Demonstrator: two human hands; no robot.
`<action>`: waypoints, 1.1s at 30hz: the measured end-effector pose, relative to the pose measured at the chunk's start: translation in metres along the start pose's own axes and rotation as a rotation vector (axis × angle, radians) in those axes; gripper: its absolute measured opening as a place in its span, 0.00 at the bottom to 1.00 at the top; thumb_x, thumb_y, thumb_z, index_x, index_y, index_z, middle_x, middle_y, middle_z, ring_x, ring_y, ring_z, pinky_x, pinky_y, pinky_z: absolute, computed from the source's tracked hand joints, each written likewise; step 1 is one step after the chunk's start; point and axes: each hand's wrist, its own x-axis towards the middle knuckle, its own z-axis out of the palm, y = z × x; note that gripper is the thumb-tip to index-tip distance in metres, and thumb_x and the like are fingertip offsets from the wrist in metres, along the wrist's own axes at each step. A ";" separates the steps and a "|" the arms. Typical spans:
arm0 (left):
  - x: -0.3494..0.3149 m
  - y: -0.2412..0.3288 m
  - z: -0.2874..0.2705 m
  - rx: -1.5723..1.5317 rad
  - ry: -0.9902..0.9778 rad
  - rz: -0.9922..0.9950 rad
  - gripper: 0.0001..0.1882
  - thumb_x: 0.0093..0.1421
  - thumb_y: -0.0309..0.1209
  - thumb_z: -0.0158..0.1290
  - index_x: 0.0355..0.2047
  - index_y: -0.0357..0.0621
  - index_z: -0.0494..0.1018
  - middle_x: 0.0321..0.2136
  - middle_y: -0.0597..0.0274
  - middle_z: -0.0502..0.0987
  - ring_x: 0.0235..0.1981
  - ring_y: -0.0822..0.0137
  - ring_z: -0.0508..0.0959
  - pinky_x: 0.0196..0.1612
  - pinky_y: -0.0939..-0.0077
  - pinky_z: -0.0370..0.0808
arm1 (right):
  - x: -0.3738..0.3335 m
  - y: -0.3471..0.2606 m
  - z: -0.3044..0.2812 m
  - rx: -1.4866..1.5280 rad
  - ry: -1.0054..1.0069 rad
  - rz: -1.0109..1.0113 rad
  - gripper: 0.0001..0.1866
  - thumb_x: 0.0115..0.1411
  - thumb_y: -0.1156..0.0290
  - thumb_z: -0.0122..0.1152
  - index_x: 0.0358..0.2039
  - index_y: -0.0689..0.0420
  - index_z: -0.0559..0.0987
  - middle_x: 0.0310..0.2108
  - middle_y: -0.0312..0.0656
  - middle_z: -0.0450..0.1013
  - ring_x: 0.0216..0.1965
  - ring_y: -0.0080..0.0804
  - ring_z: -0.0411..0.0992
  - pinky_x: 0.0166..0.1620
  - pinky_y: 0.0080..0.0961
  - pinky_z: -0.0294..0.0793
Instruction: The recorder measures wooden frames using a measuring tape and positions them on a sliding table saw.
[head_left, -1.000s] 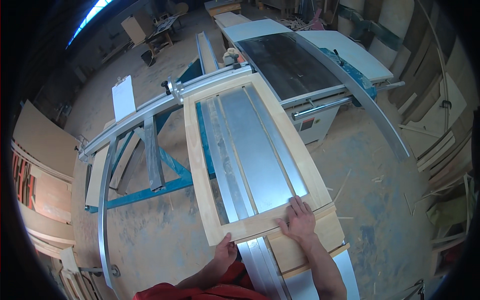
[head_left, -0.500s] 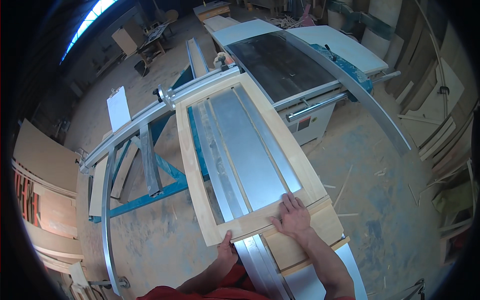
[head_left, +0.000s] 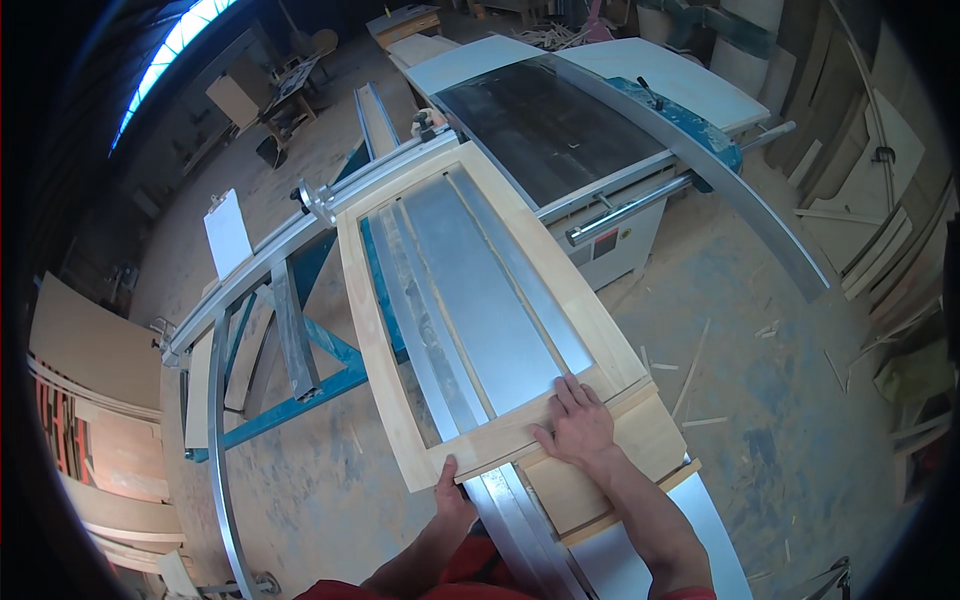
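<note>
A pale wooden door frame (head_left: pixel 367 320) with an open middle lies on the metal sliding table (head_left: pixel 478 290) of a panel saw. My left hand (head_left: pixel 453 503) is at its near left corner, thumb on top and the other fingers hidden below the edge. On the near rail rests my right hand (head_left: pixel 580 425), its fingertips reaching the rail's inner edge and its thumb spread to the left. A flat wooden board (head_left: pixel 600 480) touches the frame's near side, partly under my right forearm. The far end of the frame meets the crosscut fence (head_left: pixel 410 160).
To the right stands the saw's dark table (head_left: pixel 560 130), with a long curved-looking metal rail (head_left: pixel 745 220). A clipboard with white paper (head_left: pixel 228 235) leans on the fence at left. Teal supports (head_left: pixel 290 405) sit below it. Wood offcuts (head_left: pixel 690 375) litter the floor.
The view has shifted slightly. Both hands keep their places on the frame, and the frame still lies against the fence.
</note>
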 end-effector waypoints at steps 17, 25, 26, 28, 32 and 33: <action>0.022 -0.045 -0.023 0.088 0.040 0.145 0.33 0.67 0.48 0.60 0.63 0.38 0.70 0.60 0.51 0.76 0.62 0.50 0.74 0.67 0.51 0.68 | -0.027 0.030 0.026 0.016 0.040 -0.003 0.36 0.62 0.42 0.61 0.47 0.69 0.83 0.63 0.57 0.71 0.69 0.52 0.65 0.70 0.46 0.64; 0.019 -0.055 -0.040 0.109 0.049 0.213 0.32 0.65 0.45 0.62 0.63 0.39 0.70 0.60 0.52 0.76 0.62 0.52 0.74 0.67 0.53 0.69 | -0.051 0.028 0.036 0.021 0.048 0.013 0.35 0.63 0.42 0.60 0.47 0.69 0.84 0.64 0.58 0.70 0.70 0.51 0.65 0.70 0.46 0.63; 0.019 -0.055 -0.045 0.107 0.054 0.217 0.32 0.65 0.45 0.63 0.63 0.39 0.70 0.60 0.53 0.76 0.62 0.52 0.74 0.67 0.53 0.69 | -0.055 0.025 0.037 0.027 0.047 0.017 0.35 0.63 0.42 0.61 0.47 0.69 0.84 0.64 0.57 0.70 0.69 0.51 0.65 0.70 0.46 0.63; 0.014 -0.057 -0.050 0.101 0.061 0.220 0.32 0.65 0.44 0.63 0.63 0.39 0.70 0.60 0.53 0.76 0.62 0.52 0.74 0.67 0.54 0.69 | -0.061 0.021 0.040 0.036 0.045 0.029 0.35 0.63 0.42 0.61 0.47 0.69 0.84 0.64 0.57 0.70 0.69 0.50 0.65 0.70 0.46 0.63; 0.003 -0.056 -0.054 0.107 0.095 0.220 0.31 0.65 0.43 0.63 0.62 0.40 0.71 0.59 0.53 0.77 0.61 0.53 0.75 0.67 0.54 0.69 | -0.069 0.009 0.044 0.023 0.058 0.022 0.34 0.62 0.43 0.62 0.45 0.68 0.85 0.63 0.56 0.71 0.69 0.49 0.66 0.69 0.45 0.65; 0.003 -0.055 -0.059 0.106 0.097 0.223 0.31 0.65 0.43 0.63 0.62 0.40 0.71 0.59 0.53 0.77 0.61 0.53 0.75 0.67 0.54 0.69 | -0.071 0.006 0.046 0.020 0.055 0.016 0.34 0.62 0.43 0.62 0.45 0.68 0.85 0.63 0.56 0.71 0.69 0.49 0.66 0.69 0.45 0.65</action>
